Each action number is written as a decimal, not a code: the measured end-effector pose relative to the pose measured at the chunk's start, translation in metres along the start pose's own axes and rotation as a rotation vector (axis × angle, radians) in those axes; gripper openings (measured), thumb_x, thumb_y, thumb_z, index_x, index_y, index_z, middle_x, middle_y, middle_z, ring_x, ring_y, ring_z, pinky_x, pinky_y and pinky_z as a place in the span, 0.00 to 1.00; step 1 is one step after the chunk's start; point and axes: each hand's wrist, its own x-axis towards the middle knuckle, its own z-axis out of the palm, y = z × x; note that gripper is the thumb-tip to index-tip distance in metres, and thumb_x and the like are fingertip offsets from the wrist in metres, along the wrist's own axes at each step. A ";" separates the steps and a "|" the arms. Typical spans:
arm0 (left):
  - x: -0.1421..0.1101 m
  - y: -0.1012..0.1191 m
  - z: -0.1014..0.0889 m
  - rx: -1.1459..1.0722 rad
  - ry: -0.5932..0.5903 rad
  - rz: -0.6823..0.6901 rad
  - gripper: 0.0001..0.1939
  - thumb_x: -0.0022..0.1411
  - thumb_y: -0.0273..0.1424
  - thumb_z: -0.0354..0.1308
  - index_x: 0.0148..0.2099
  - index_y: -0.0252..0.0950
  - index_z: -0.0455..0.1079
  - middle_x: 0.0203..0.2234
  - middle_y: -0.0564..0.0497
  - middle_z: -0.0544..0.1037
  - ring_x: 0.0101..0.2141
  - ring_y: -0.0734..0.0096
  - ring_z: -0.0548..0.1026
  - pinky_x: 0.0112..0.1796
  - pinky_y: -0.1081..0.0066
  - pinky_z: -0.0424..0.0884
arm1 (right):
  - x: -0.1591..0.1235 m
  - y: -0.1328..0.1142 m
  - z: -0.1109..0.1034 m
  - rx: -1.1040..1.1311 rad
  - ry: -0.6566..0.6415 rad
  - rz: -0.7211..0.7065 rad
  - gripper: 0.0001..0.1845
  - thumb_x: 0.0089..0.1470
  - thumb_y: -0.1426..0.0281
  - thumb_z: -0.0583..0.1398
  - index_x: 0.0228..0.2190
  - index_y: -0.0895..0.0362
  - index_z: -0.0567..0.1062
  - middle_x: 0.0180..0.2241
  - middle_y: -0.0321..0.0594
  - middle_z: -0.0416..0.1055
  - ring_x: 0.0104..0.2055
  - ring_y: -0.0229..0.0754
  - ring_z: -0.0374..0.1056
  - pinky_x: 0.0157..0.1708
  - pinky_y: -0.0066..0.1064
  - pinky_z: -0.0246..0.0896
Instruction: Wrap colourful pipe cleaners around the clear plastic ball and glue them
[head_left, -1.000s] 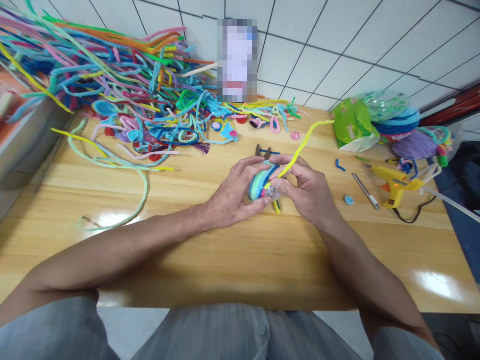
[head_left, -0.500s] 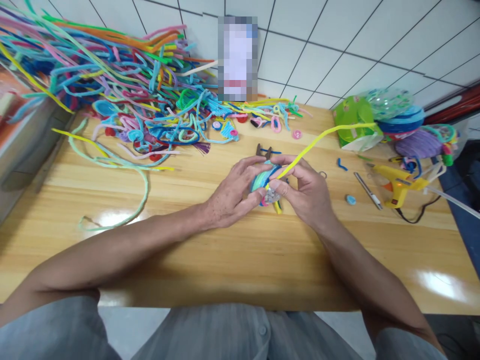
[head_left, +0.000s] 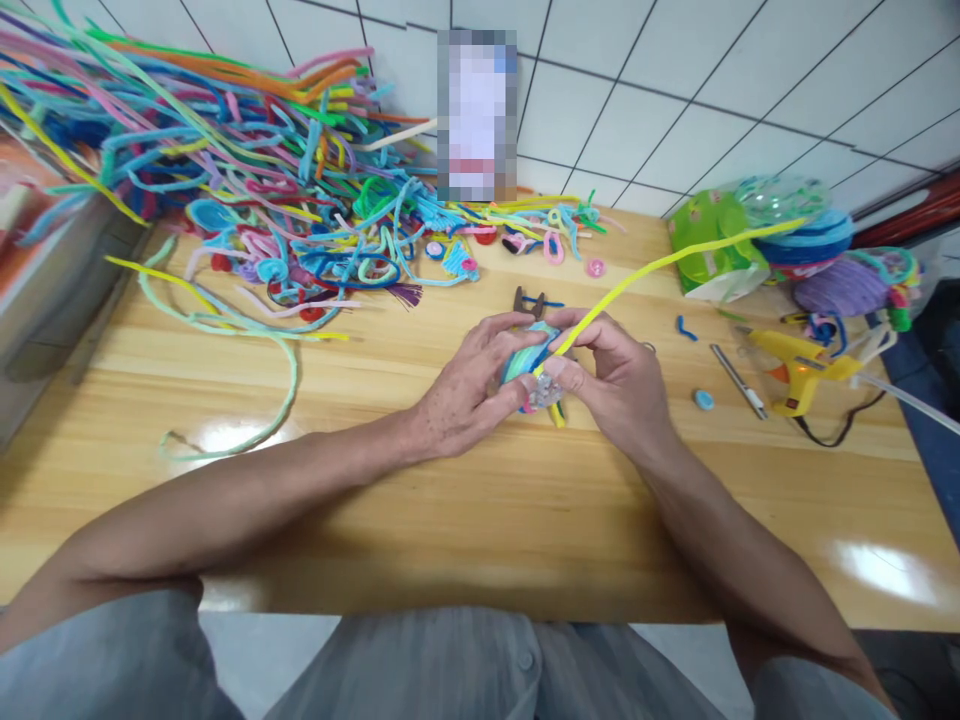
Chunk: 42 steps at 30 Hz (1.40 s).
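My left hand is closed around a small rounded piece wrapped in green, light blue and dark blue pipe cleaners, with a clear, shiny part at its lower right. Between the thumb and fingers of my right hand is a long yellow pipe cleaner, pressed against that piece. Its free length arcs up to the far right. A short yellow end sticks out below the piece. Just beyond my fingers lie dark-handled pliers, partly hidden.
A big tangle of coloured pipe cleaners fills the back left. At right are a yellow glue gun, a craft knife, a blue round cap and a green box. A blurred upright panel stands at the back.
The free end of the yellow pipe cleaner has swung up and farther right. Both hands keep nearly the same hold on the wrapped piece.
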 end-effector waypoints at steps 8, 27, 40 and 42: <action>-0.001 0.001 0.001 -0.016 -0.012 -0.031 0.22 0.82 0.37 0.53 0.73 0.45 0.64 0.70 0.40 0.69 0.73 0.54 0.67 0.72 0.45 0.68 | -0.003 0.008 0.005 -0.008 0.048 0.000 0.14 0.57 0.54 0.74 0.37 0.46 0.81 0.56 0.41 0.81 0.64 0.56 0.74 0.69 0.56 0.66; -0.005 -0.002 0.003 -0.033 -0.027 0.015 0.25 0.83 0.38 0.52 0.77 0.47 0.59 0.72 0.39 0.66 0.75 0.54 0.63 0.74 0.44 0.64 | -0.006 0.012 0.011 -0.004 0.068 -0.009 0.09 0.57 0.62 0.73 0.38 0.47 0.79 0.57 0.40 0.80 0.63 0.54 0.74 0.66 0.51 0.68; -0.006 -0.013 0.000 -0.100 -0.037 0.059 0.26 0.84 0.40 0.50 0.78 0.49 0.59 0.73 0.40 0.65 0.76 0.52 0.62 0.74 0.43 0.63 | -0.005 0.017 0.011 0.015 0.078 -0.032 0.11 0.57 0.60 0.73 0.38 0.48 0.80 0.56 0.41 0.81 0.61 0.55 0.75 0.64 0.53 0.68; -0.004 -0.013 0.001 -0.082 -0.018 0.066 0.25 0.82 0.39 0.55 0.76 0.49 0.61 0.71 0.40 0.67 0.75 0.52 0.64 0.73 0.44 0.65 | -0.005 0.017 0.011 0.013 0.079 -0.037 0.10 0.57 0.61 0.74 0.38 0.48 0.80 0.56 0.41 0.81 0.62 0.55 0.74 0.65 0.54 0.67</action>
